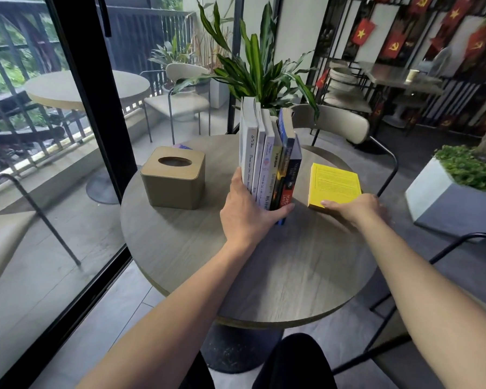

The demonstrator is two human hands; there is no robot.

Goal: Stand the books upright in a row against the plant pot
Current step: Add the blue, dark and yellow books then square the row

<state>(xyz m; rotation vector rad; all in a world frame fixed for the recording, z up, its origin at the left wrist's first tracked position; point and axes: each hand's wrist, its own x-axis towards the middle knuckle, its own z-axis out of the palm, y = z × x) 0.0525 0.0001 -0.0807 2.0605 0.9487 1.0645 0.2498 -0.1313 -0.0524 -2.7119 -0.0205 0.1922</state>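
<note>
Several books stand upright in a row on the round wooden table, spines toward me, with the leafy plant rising behind them; its pot is almost hidden by the books. My left hand wraps around the near bottom of the row, fingers on the left side and thumb under the right side. A yellow book lies flat to the right of the row. My right hand grips the yellow book's near edge, thumb on top.
A tan tissue box sits on the table's left part, with a small blue item behind it. Chairs stand beyond and right of the table. A glass wall with a black frame runs along the left. A white planter stands at right.
</note>
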